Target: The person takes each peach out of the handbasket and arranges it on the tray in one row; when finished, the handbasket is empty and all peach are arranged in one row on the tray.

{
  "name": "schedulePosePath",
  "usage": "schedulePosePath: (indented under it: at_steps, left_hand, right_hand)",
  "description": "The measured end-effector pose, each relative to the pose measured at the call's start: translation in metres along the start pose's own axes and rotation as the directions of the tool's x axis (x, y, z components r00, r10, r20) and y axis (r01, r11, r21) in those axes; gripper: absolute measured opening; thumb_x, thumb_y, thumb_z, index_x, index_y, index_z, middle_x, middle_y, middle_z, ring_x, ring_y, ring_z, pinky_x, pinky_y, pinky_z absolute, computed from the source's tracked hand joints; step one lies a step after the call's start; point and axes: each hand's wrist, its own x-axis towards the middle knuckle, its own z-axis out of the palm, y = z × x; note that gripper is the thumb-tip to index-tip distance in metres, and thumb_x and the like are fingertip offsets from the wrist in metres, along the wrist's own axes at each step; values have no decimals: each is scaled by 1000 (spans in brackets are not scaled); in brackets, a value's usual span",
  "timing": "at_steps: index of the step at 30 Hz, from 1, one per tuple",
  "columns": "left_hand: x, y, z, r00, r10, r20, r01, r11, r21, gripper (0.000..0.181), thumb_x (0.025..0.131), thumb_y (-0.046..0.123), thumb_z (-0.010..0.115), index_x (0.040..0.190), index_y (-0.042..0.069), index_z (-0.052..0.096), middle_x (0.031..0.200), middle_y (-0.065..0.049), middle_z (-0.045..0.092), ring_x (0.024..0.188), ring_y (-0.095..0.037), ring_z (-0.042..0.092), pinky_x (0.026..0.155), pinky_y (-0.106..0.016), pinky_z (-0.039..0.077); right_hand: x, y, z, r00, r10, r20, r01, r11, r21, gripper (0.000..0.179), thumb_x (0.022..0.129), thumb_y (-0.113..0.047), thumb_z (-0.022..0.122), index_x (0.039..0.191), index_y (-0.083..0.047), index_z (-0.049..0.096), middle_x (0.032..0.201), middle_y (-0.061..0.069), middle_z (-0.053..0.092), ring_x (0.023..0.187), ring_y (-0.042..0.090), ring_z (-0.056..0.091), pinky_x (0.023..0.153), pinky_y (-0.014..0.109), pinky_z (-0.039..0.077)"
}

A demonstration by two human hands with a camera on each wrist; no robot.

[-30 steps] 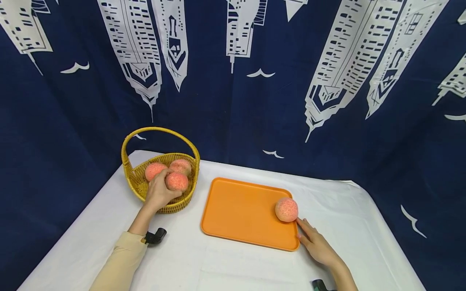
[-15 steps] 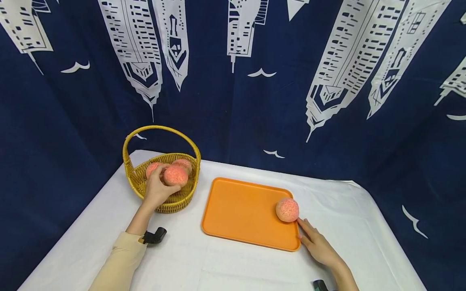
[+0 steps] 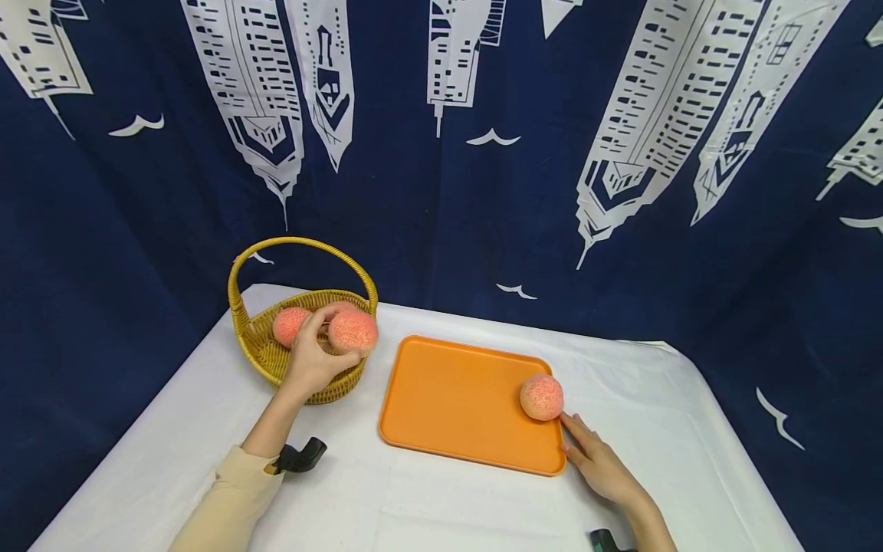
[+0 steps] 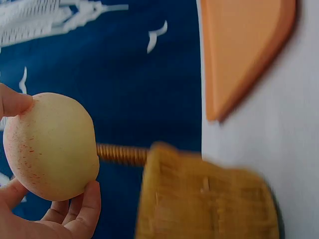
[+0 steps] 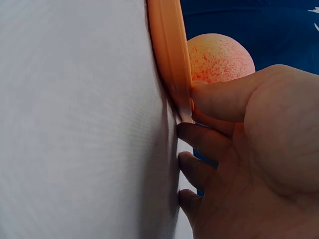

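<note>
My left hand (image 3: 313, 366) grips a peach (image 3: 353, 333) between thumb and fingers, over the right side of a yellow wicker basket (image 3: 334, 392). In the left wrist view the held peach (image 4: 52, 147) shows its pale yellow side, with the blurred basket (image 4: 214, 199) beside and below it. Inside the basket lies a pink peach (image 3: 290, 326); another is mostly hidden behind the hand. One more peach (image 3: 541, 397) sits at the right end of an orange tray (image 3: 448, 399). At that tray's right rim rests my right hand (image 3: 607, 471), thumb and forefinger touching the edge, its other fingertips on the cloth.
A white cloth (image 3: 441, 506) covers the table. The basket's tall arched handle (image 3: 303, 240) rises over its opening. Behind the table hangs a dark blue curtain (image 3: 428, 215) printed with white buildings and birds. A black wrist camera (image 3: 301, 455) sticks out from the left wrist.
My left hand has lifted the peach from among the others and carried it rightward toward the basket's right rim. The right hand, the tray and its peach have stayed put.
</note>
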Motion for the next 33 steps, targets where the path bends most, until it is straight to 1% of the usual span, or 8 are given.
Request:
schedulePosePath:
  at_steps: [2,5,10,16,22,27,29,33]
  left_hand:
    - [-3,7,10,999,29,21,-29,1000,-10,73,65,1,82,131,5,54,125,-17,51,107,-26,50,85,-36,49]
    - [-5,16,29,996,54,69,-50,998,-50,71,64,1,82,129,6,56,126,-17,52,108,-26,51,85,-35,50]
    - [-8,25,71,984,59,167,-44,995,-92,70,62,4,81,128,10,58,120,-14,53,105,-27,51,82,-37,52]
    - [-11,28,127,967,27,255,-6,996,-84,68,61,9,84,124,17,60,118,-9,54,105,-23,50,85,-38,48]
    - [-13,24,174,954,-15,300,21,1000,-18,68,60,13,86,122,17,61,117,-9,55,104,-24,53,87,-42,49]
    - [-15,22,201,934,-38,356,39,999,6,69,61,14,89,124,16,61,119,-10,56,109,-28,53,93,-46,47]
    - [-16,21,208,927,-48,373,47,999,10,70,62,15,89,126,15,60,120,-10,55,111,-28,52,94,-47,47]
    - [-16,18,218,920,-55,387,53,998,17,72,62,15,90,128,14,60,121,-10,56,111,-29,52,95,-47,47]
  right_hand:
    - [0,0,0,1000,-4,-5,4,1000,2,58,102,-25,49,153,-5,29,157,31,17,145,48,13,115,66,7]
    - [-1,0,0,1000,-5,-8,5,1000,4,58,102,-24,49,153,-5,29,157,31,17,146,48,13,115,66,7]
    - [-1,-1,-1,1000,-4,-9,4,1000,2,58,102,-23,49,153,-5,28,156,31,17,146,48,13,115,65,6]
    - [0,-1,-1,1000,1,-2,-1,1000,2,58,102,-23,48,154,-6,27,157,31,17,146,48,12,116,65,5]
    - [-1,-2,-1,1000,2,-2,-2,1000,4,58,102,-22,48,153,-5,28,157,30,17,146,48,12,116,65,5]
    - [-1,-3,0,1000,4,-2,-4,1000,8,58,102,-22,48,154,-5,28,157,30,17,146,48,12,116,65,5]
    - [-1,-2,-1,1000,4,-1,-4,1000,10,58,102,-22,48,154,-5,27,157,30,17,146,47,11,116,65,5]
    - [-1,-2,-1,1000,9,0,-9,1000,13,58,103,-22,47,154,-5,27,157,29,17,146,47,11,116,65,4]
